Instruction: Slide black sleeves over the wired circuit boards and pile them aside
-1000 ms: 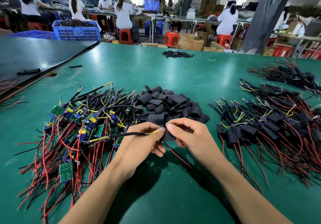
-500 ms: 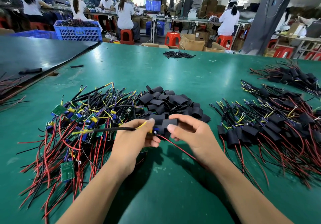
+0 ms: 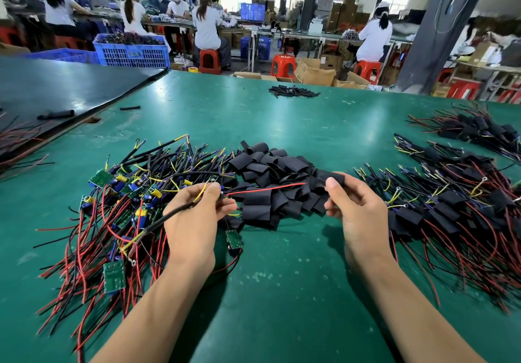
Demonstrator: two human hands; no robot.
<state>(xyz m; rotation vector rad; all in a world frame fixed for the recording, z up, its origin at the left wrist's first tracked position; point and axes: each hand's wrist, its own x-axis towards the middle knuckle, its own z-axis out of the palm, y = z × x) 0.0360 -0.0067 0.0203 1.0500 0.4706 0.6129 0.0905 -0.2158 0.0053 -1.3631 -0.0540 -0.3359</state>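
My left hand [image 3: 194,216] pinches a wired circuit board's leads [image 3: 180,209]; its red and black wires [image 3: 267,187] stretch right toward my right hand [image 3: 355,207], which pinches a black sleeve [image 3: 332,179] between thumb and fingers. Whether the wire tips are inside the sleeve is hidden. A heap of loose black sleeves [image 3: 276,185] lies just behind both hands. Unsleeved green boards with red, black and yellow wires [image 3: 118,216] are piled at the left. Sleeved boards [image 3: 451,213] are piled at the right.
The green table [image 3: 282,292] carries a second sleeved pile [image 3: 479,131] at the far right and a small heap of black tubes [image 3: 293,91] near the far edge. A dark bench [image 3: 56,86] adjoins on the left. Seated workers, blue crates and red stools fill the background.
My hands have drawn apart. The right hand moved right and up with the sleeve, and the red and black wires now stretch between the two hands.
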